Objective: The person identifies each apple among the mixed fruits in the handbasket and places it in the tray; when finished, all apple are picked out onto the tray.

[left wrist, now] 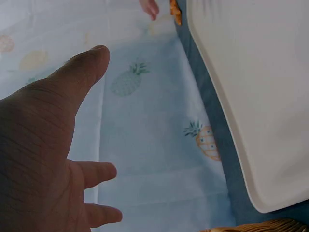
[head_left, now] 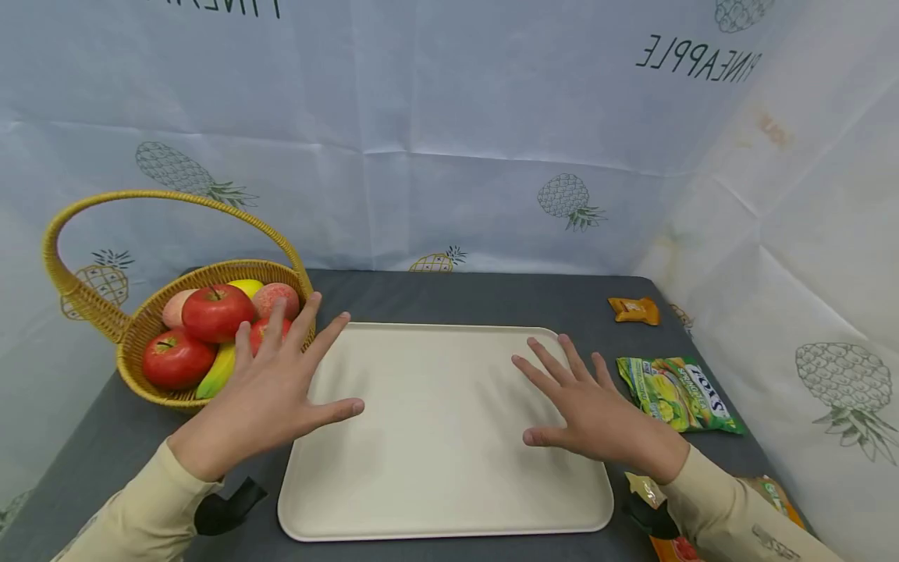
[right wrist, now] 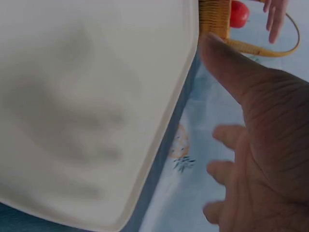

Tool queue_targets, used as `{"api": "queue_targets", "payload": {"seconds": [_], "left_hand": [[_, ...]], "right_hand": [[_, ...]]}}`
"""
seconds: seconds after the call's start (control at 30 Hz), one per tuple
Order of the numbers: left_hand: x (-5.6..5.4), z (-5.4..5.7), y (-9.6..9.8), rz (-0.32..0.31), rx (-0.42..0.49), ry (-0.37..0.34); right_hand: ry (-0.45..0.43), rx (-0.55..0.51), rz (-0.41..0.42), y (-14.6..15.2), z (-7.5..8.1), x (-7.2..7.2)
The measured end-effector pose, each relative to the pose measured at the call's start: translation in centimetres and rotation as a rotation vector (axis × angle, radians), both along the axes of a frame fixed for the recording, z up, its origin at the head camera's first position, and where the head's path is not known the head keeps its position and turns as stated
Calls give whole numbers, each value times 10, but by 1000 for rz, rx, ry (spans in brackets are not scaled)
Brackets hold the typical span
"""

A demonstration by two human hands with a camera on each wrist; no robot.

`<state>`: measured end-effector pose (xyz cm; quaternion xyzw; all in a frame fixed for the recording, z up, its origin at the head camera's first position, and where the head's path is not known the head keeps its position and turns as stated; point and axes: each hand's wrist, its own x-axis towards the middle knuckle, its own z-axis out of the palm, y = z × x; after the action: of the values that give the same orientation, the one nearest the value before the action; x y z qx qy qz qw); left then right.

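Both hands hover with fingers spread and hold nothing. In the head view my left hand (head_left: 270,386) is over the left edge of a cream tray (head_left: 449,437), its fingertips overlapping the fruit basket. That yellow wicker basket (head_left: 133,355) has a tall handle and holds red apples (head_left: 218,312), peaches (head_left: 275,299) and a banana (head_left: 219,373). My right hand (head_left: 583,406) is above the tray's right side, close to a green snack bag (head_left: 677,394). The left wrist view shows the left thumb (left wrist: 82,72) stretched out; in the right wrist view the right thumb (right wrist: 231,67) is extended too.
A small orange packet (head_left: 634,311) lies at the table's back right. Orange packages (head_left: 677,549) are partly hidden under the right forearm. The dark grey table (head_left: 477,293) meets a pineapple-print cloth (head_left: 463,117) behind and at the right.
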<state>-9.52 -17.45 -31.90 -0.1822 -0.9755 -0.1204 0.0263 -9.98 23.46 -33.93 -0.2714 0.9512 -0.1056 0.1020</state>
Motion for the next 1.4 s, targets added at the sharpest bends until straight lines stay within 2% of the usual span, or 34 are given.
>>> {"api": "queue_targets", "payload": {"seconds": [0.13, 0.27, 0.37, 0.5, 0.63, 0.77, 0.87, 1.13, 1.27, 1.4], "left_hand": [[-4, -5, -7, -27, 23, -12], [-11, -13, -23, -74, 63, 17], [-19, -17, -38, -94, 103, 83], [-30, -17, -62, -99, 160, 182], [-43, -14, -90, -37, 179, 207], [-53, -18, -115, 51, 180, 150], [-60, -25, -131, 83, 197, 113], [-73, -46, -152, 72, 219, 68], [-76, -50, -155, 73, 223, 33], [-79, -52, -155, 73, 239, 31]], "right_hand": [[-138, 4, 86, 15, -15, 0], [-235, 21, 94, 30, -32, 2], [-275, 19, 81, 37, -38, 2], [-297, 27, 67, 44, -44, 3], [-298, 46, 52, 48, -49, 5], [-287, 53, 44, 50, -53, 6], [-277, 60, 44, 50, -55, 6], [-285, 78, 34, 51, -58, 6], [-293, 74, 34, 50, -58, 5], [-299, 72, 25, 49, -58, 6]]}}
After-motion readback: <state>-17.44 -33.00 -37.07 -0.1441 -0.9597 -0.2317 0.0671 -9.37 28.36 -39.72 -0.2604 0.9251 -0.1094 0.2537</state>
